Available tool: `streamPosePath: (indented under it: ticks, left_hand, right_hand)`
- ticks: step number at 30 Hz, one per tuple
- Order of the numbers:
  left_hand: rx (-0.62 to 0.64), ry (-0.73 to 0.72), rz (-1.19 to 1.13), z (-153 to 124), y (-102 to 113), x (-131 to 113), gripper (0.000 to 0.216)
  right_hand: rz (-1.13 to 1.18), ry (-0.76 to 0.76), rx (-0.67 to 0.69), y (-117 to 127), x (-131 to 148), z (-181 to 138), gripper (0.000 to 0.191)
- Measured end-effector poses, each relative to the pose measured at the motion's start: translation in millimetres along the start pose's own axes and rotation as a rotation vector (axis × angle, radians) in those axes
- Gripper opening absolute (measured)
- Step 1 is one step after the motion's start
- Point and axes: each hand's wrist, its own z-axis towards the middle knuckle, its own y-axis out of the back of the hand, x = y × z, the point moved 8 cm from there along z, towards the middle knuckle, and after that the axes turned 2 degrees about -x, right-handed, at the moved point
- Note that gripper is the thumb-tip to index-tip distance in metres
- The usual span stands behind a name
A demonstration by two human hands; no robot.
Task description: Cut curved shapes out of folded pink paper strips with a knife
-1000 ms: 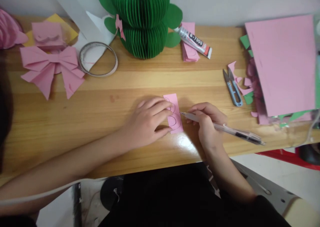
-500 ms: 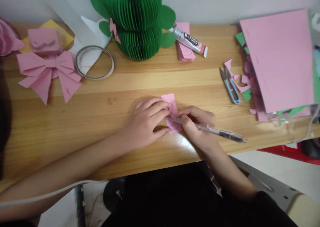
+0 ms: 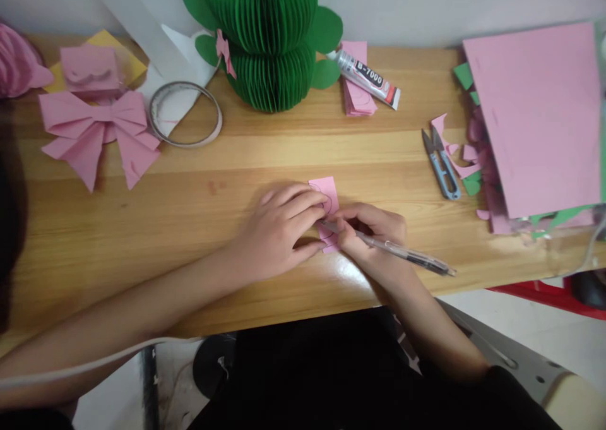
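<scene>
A small pink paper slip (image 3: 326, 191) with drawn curves lies on the wooden table (image 3: 189, 215). My left hand (image 3: 279, 231) lies flat on the slip, fingers spread and pressing it down from the left. My right hand (image 3: 374, 234) is closed around a clear pen (image 3: 402, 253), whose tip rests on the slip beside my left fingertips. The lower half of the slip is covered by both hands.
Blue thread snips (image 3: 440, 161) lie to the right, next to pink and green scraps and a large pink sheet (image 3: 534, 111). At the back stand a green honeycomb paper cactus (image 3: 272, 38), a glue tube (image 3: 369, 79), a tape ring (image 3: 186, 114) and a pink paper bow (image 3: 99, 133).
My right hand has moved left with the pen, from beside the slip onto it, so the tip now rests on the paper. The left hand has stayed in place.
</scene>
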Motion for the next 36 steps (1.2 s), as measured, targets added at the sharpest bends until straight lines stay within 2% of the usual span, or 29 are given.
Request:
streamPosePath:
  ticks: [4, 10, 19, 25, 32, 36]
  left_hand:
    - [0.006, 0.002, -0.005, 0, 0, 0, 0.028]
    - [0.007, 0.01, 0.004, -1, 1, 0, 0.027]
    - [0.005, -0.001, 0.014, 0, 0, -1, 0.027]
    - [0.016, -0.034, 0.04, -1, 0, -3, 0.012]
    - [0.006, -0.068, 0.063, -2, -1, -6, 0.012]
    - [0.008, -0.064, 0.069, -2, -1, -5, 0.013]
  right_hand:
    - [0.068, -0.022, -0.091, 10, -2, 1, 0.015]
    - [0.018, -0.1, -0.201, 22, -9, 2, 0.02]
    - [0.0, -0.085, -0.157, 16, -6, 6, 0.019]
    - [0.011, -0.14, -0.124, 13, -11, 5, 0.016]
    - [-0.003, -0.175, -0.124, 13, -9, 3, 0.016]
    - [-0.019, -0.139, -0.131, 15, -9, 4, 0.017]
